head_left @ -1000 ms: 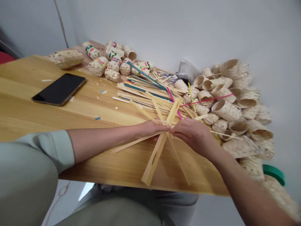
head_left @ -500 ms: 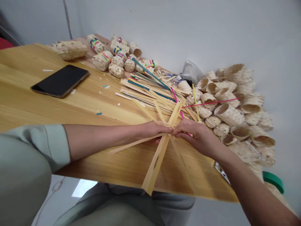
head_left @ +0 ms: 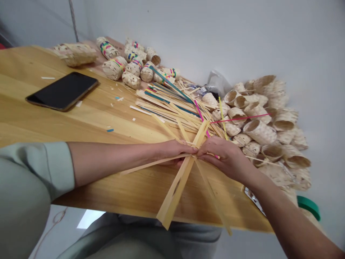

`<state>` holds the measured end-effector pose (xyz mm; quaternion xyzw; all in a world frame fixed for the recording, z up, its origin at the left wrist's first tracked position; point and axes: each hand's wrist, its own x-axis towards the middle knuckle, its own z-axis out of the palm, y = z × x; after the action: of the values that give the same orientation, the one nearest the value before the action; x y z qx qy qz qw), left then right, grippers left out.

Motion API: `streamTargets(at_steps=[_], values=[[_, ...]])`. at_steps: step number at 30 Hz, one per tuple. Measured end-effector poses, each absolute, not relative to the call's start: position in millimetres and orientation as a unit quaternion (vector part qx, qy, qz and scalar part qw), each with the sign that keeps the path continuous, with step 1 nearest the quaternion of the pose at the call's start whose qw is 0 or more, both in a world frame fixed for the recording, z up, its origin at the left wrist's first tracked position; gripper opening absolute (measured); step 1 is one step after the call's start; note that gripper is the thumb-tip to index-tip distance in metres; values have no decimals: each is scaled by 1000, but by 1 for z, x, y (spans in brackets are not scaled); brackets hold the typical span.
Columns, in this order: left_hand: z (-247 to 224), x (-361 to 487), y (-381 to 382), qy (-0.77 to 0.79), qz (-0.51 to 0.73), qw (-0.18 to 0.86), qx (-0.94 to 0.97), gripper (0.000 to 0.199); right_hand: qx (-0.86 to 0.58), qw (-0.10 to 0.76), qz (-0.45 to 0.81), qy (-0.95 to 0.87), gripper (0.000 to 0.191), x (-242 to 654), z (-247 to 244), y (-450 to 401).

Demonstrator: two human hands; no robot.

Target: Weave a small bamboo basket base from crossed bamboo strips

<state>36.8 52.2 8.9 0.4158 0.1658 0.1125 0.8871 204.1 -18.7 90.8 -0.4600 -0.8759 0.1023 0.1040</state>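
Pale, flat bamboo strips (head_left: 172, 197) cross one another and fan out like a star over the front of the table. At the crossing point my left hand (head_left: 178, 149) pinches them from the left, its thumb on top and its other fingers partly hidden beneath. My right hand (head_left: 215, 153) meets it from the right, fingertips closed on the same crossing and almost touching the left thumb. A narrow strip (head_left: 153, 164) runs out to the left below my left wrist. What lies right under the fingertips is hidden.
A loose bundle of strips (head_left: 164, 104), some coloured, lies just beyond my hands. Woven bamboo cylinders (head_left: 260, 132) are heaped on the right; others with coloured bands (head_left: 114, 68) stand at the back. A phone (head_left: 63, 90) rests at the left, and green tape (head_left: 308, 208) at the right.
Both hands keep hold of the crossing and have barely moved. A strip pointing toward me at the lower right, blurred before, is now sharper and longer. The view has shifted slightly.
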Motion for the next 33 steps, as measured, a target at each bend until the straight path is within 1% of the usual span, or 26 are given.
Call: streamTargets(at_steps=[6, 10, 14, 17, 20, 26, 29, 33], values=[[4, 35, 53, 153, 121, 873, 447, 28, -519, 104, 101, -843, 10, 197, 86, -21], [3, 36, 52, 150, 125, 871, 451, 29, -559, 87, 115, -817, 13, 193, 87, -22], [6, 37, 51, 151, 124, 870, 453, 32, -591, 108, 122, -790, 4, 191, 85, -22], [6, 37, 51, 150, 124, 872, 449, 33, -560, 136, 105, -810, 3, 192, 83, -23], [4, 37, 50, 148, 130, 877, 438, 28, -502, 142, 60, -851, 10, 193, 81, -23], [-1, 37, 52, 153, 147, 864, 457, 27, -469, 96, -44, -877, 13, 193, 82, -25], [-7, 41, 54, 149, 159, 859, 463, 29, -446, 85, -69, -889, 14, 192, 84, -25], [-13, 46, 57, 132, 180, 869, 441, 25, -441, 73, -85, -890, 18, 193, 84, -24]])
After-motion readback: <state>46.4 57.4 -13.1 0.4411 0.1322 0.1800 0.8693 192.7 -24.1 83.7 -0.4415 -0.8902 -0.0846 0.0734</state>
